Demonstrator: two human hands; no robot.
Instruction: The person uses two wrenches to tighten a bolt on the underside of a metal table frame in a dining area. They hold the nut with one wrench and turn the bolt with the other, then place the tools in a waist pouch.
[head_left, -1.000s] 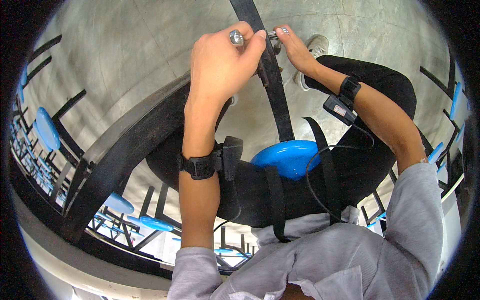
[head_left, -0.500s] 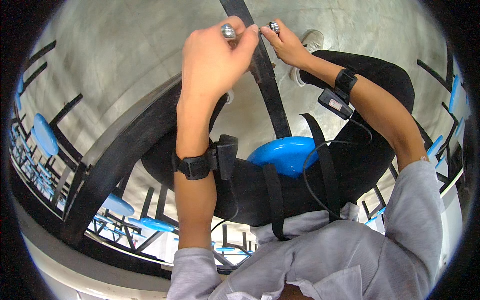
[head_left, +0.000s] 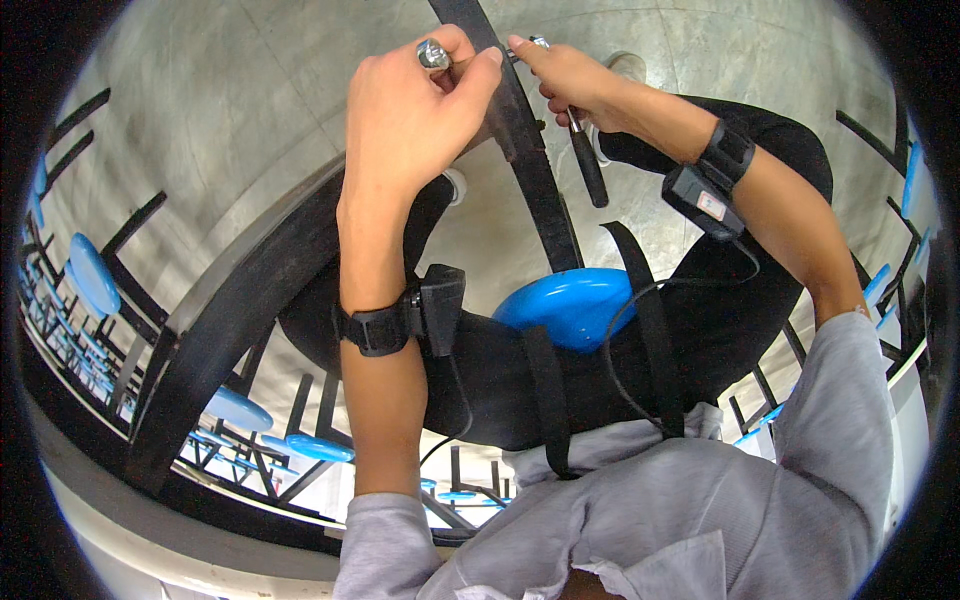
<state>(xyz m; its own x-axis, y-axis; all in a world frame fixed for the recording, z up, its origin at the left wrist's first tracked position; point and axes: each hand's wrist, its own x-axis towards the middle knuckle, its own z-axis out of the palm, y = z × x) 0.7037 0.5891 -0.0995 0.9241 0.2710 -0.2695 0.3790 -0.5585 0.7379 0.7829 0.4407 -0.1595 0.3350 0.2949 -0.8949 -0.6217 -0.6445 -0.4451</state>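
At the top, both hands sit on either side of a black metal bar point(head_left: 545, 205). My left hand point(head_left: 412, 130) is closed around a tool with a shiny rounded metal head point(head_left: 433, 55), which pokes out between the fingers; its handle is hidden. Across the bar, my right hand point(head_left: 580, 88) grips a ratchet wrench point(head_left: 589, 170). Its black handle hangs down below the palm, and part of its silver head shows above the fingers. Between the hands a short metal piece meets the bar, partly covered by the fingertips.
A blue round seat point(head_left: 565, 300) joins the near end of the bar. On the left runs a thick dark beam point(head_left: 240, 290). More blue seats point(head_left: 93, 275) on black frames stand around. Each wrist wears a black strapped device point(head_left: 440, 310) with a cable. Grey floor point(head_left: 250, 70) lies beyond.
My right hand has turned, so the black ratchet handle now swings into view below it. The left hand has shifted slightly left and up, still closed on its tool.
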